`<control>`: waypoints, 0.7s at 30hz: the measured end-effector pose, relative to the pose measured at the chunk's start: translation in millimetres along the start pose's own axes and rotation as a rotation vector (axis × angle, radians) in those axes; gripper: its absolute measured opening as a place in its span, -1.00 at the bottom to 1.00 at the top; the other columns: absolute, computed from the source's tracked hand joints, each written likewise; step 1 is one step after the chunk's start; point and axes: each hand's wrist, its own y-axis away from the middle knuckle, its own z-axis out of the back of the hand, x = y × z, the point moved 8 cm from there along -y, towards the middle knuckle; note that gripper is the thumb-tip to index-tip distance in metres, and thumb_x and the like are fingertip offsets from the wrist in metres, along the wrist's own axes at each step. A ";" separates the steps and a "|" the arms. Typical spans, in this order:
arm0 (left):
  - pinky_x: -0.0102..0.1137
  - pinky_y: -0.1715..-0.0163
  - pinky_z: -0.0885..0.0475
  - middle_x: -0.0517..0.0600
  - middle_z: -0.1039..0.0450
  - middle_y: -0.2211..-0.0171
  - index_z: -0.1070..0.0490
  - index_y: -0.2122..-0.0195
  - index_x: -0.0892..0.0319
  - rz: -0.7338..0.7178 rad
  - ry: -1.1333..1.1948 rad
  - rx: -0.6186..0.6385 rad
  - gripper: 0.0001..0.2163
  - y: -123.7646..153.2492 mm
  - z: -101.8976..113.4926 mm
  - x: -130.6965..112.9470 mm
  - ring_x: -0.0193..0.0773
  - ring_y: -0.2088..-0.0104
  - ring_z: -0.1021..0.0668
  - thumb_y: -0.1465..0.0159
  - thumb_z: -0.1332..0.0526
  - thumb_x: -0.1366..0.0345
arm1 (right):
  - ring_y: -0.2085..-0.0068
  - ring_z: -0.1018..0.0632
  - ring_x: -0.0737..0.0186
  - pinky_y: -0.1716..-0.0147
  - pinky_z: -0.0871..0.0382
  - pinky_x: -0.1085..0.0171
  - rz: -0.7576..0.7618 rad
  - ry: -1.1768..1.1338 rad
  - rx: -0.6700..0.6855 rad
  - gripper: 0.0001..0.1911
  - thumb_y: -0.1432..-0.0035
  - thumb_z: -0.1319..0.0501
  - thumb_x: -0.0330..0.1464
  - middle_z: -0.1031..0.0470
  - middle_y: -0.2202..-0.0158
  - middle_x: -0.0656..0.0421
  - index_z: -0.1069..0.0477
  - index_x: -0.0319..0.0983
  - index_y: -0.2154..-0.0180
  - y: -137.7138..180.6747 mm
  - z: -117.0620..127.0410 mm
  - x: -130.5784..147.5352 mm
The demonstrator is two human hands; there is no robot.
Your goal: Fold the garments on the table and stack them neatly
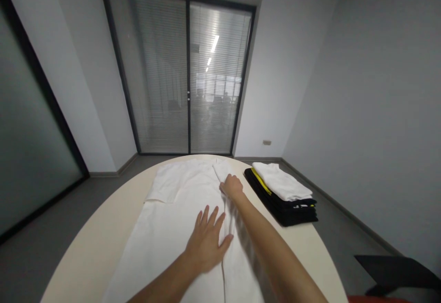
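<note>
A white T-shirt [172,220] lies spread along a cream oval table [93,243], its right side folded in toward the middle. My left hand [206,238] lies flat on the shirt, fingers spread, pressing beside the fold line. My right hand [232,186] reaches farther up the shirt with its fingers closed on the folded edge near the shoulder and sleeve.
A stack of folded clothes [282,195] sits on the table's right side: black garments below, a yellow strip, a white one on top. Beyond the table is a grey floor and glass doors with blinds [186,77]. A dark object [399,271] is at the lower right.
</note>
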 end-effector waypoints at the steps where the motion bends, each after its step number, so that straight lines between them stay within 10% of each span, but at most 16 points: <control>1: 0.16 -0.36 0.12 0.06 0.08 -0.44 -0.05 -0.41 0.05 -0.002 0.007 0.014 -0.35 0.1 0.1 -0.8 0.17 -0.43 0.13 -0.38 0.09 -0.15 | -0.11 -0.46 -0.11 -0.01 -0.34 0.12 -0.010 -0.001 -0.013 -0.58 -0.23 -0.16 -0.28 -0.41 -0.06 -0.22 -0.38 -0.40 -0.05 -2.7 -2.9 -1.5; 21: 0.17 -0.36 0.13 0.03 -0.08 -0.39 -0.08 -0.38 -0.17 -0.084 0.034 0.039 -0.43 1.5 0.8 -7.5 0.15 -0.42 0.07 -0.33 -0.09 0.10 | 0.13 -0.55 0.26 0.23 -0.29 0.36 0.116 -0.197 -0.029 -0.61 -0.37 0.00 -0.08 -0.58 0.14 0.10 -0.38 -0.19 0.02 -13.4 6.1 13.2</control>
